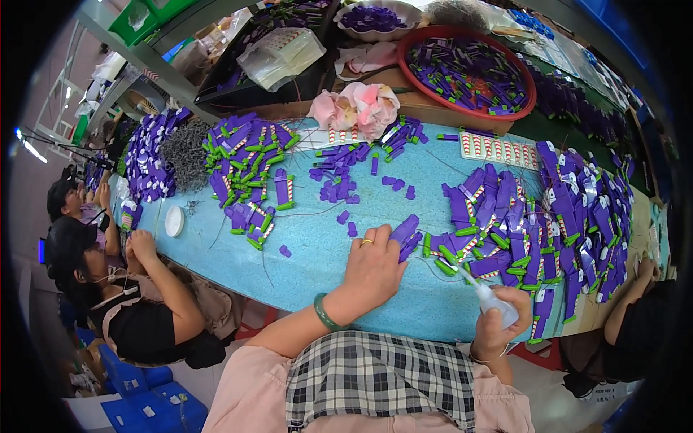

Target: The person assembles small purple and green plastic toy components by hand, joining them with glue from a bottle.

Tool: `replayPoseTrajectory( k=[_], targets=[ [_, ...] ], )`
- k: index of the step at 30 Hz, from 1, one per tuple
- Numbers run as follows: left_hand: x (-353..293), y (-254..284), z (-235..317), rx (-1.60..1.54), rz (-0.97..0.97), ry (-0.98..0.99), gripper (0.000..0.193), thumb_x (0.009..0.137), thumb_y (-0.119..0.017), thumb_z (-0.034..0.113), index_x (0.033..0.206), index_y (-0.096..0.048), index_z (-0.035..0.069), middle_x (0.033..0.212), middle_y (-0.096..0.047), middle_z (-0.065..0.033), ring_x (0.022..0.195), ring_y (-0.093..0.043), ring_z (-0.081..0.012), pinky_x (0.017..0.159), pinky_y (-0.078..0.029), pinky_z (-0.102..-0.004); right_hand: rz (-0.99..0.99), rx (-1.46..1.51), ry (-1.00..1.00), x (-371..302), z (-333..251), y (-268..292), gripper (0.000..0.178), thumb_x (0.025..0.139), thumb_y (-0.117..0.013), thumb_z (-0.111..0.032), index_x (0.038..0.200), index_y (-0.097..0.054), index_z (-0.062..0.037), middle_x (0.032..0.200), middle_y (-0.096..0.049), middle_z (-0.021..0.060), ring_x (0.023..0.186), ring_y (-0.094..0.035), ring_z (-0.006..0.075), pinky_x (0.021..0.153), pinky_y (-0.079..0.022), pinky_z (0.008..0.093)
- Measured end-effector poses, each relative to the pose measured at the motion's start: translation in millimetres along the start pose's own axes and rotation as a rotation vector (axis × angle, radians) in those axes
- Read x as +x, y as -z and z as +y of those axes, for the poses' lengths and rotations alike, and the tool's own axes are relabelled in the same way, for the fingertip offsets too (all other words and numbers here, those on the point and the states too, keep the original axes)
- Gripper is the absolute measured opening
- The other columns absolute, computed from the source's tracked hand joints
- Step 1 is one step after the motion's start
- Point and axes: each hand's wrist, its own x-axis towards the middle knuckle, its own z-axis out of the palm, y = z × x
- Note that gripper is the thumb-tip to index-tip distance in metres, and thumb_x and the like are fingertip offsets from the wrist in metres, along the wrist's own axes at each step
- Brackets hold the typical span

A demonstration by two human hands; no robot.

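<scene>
My left hand (372,273), with a ring and a green bangle, bends its fingers against a purple plastic piece (406,234) at the middle of the blue table. My right hand (499,323) is wrapped round a small translucent squeeze bottle (499,307). The bottle's thin nozzle points up and left, toward green-tipped purple pieces (449,261) at the edge of the right-hand heap. That large heap of purple parts (516,224) carries green ends and red-and-white striped strips. Loose small purple parts (336,189) lie beyond my left hand.
Another purple-green heap (245,155), a tangle of grey wires (186,153) and a white round lid (175,221) stand left. Behind are pink-white tissue (357,110), a sticker sheet (498,149) and a red basin (411,76) of parts. People sit on both sides, including one on the left (144,303).
</scene>
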Motion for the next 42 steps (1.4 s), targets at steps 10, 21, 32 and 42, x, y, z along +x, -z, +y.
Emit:
replayPoseTrajectory(
  k=[10,21,32,42],
  targets=[
    [2.7,-6.8,-18.4,-0.255,0.082,0.060,0.046,0.068,-0.067,0.004,0.108,-0.044,-0.001,0.097,-0.046,-0.0173,0.091,-0.047,-0.0348,0.078,-0.039,-0.0421,-0.255,-0.024,-0.011,3.2,-5.6,-7.8,0.033,0.076,-0.066,-0.028,0.090,-0.056,-0.0004,0.085,-0.058,0.0112,0.071,-0.056,0.0171,0.065,-0.045,0.0270],
    [-15.4,23.8,-37.4,-1.391,-0.185,0.336,0.029,0.086,-0.056,0.008,0.111,-0.041,0.000,0.099,-0.057,-0.0099,0.083,-0.059,-0.0188,0.066,-0.050,-0.0287,-0.384,-0.120,0.081,26.3,-18.5,-53.1,0.023,0.067,-0.067,-0.011,0.087,-0.061,-0.0027,0.076,-0.064,0.0108,0.061,-0.062,0.0223,0.056,-0.048,0.0296],
    [-24.1,20.9,-58.1,-1.799,-0.391,0.314,0.047,0.089,-0.053,0.013,0.130,-0.030,0.010,0.107,-0.054,-0.0091,0.085,-0.056,-0.0127,0.062,-0.050,-0.0258,-0.410,-0.138,0.105,32.8,-26.3,-94.5,0.023,0.069,-0.065,-0.009,0.090,-0.060,-0.0009,0.076,-0.064,0.0112,0.059,-0.062,0.0201,0.053,-0.047,0.0272],
    [-25.6,24.3,-66.5,-1.751,-0.299,0.304,0.041,0.089,-0.051,0.010,0.125,-0.032,0.008,0.104,-0.053,-0.0085,0.079,-0.057,-0.0127,0.059,-0.049,-0.0254,-0.446,-0.235,0.084,34.6,-29.2,-110.9,0.020,0.069,-0.065,-0.007,0.088,-0.060,-0.0012,0.070,-0.063,0.0096,0.054,-0.059,0.0167,0.048,-0.043,0.0259]
  ],
)
